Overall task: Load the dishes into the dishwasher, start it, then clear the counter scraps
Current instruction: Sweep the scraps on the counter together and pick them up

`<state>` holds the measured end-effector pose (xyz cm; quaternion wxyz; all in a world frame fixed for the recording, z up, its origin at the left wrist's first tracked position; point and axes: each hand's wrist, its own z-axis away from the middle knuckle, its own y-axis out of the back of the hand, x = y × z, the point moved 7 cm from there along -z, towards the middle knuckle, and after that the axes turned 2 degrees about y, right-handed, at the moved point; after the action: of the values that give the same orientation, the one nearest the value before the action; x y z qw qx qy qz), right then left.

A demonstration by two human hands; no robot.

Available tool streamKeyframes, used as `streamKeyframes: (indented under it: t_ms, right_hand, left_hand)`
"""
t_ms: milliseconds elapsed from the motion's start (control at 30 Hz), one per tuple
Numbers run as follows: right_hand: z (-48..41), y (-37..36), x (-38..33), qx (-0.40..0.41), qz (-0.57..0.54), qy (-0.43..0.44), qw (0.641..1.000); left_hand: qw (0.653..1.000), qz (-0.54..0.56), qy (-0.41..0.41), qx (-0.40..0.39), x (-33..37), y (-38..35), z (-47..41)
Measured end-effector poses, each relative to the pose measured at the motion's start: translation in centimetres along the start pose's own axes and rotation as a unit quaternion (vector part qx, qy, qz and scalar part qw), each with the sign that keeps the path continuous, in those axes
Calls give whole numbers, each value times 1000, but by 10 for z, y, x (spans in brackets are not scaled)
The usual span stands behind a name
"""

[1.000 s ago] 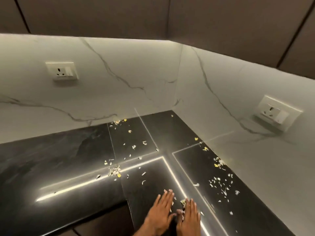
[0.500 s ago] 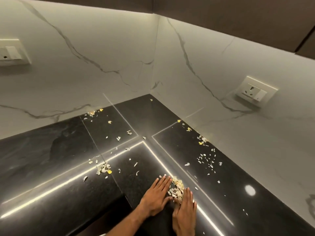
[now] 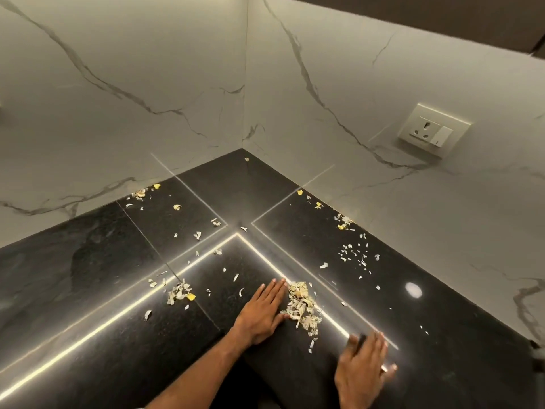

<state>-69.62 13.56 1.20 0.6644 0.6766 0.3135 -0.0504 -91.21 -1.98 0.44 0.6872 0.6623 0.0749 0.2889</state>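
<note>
Lying flat on the black counter (image 3: 88, 276), head view, is the left hand (image 3: 264, 312): palm down, fingers straight and side by side, nothing held. Its thumb-side edge touches the heap of scraps (image 3: 303, 308), pale dry flakes with a few yellow bits, piled just to the right of the hand on a bright reflected light line (image 3: 88, 332).

Right hand (image 3: 364, 370): nearer the camera, to the lower right of the heap, apart from it. Motion-blurred. Fingers look extended and slightly spread, and it grips nothing. Whether it touches the counter cannot be told.

Loose material on the counter:
- smaller clump (image 3: 180, 293), to the left of the left hand, apart from it.
- thin scatter (image 3: 356, 255), beyond the heap toward the right wall.
- yellow-flecked bits (image 3: 343, 222) at the foot of the right wall.
- corner bits (image 3: 140, 193) at the foot of the left wall.
- single flakes between these groups.

Surroundings: white veined marble backsplash (image 3: 147, 69) on both walls, which meet in a corner. Wall socket (image 3: 427, 131) on the right wall.
</note>
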Motion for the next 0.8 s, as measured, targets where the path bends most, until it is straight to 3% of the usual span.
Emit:
streamKeyframes:
  t_ms: [100,233,433,533,633,733,800]
  right_hand:
    - [21,-12,9,-31,20,-8,999]
    - [22,-35,-55,-78,9,40,996]
    - [7,-81,-142,-142,-96,164,971]
    - [0,-66,-133,-103,-124,163,973]
    - [-24,-44,-93,-37,-57,109,992]
    - [-43,-47,-65,-75,-3,78,994]
    - [-42,-59,-86,-114,-28,115,986]
  left_hand:
    - [1000,-4,5,0,-2,4,-13]
    - [998,-7,-51,-26,14,-2,-19]
    - [999,5,-54,0,-17,11,-13]
    - [999,16,-14,33,-54,27,7]
    - [998,19,30,56,-93,39,32]
    - [995,16,75,62,-125,35,54]
    - [993,19,98,57,-136,29,65]
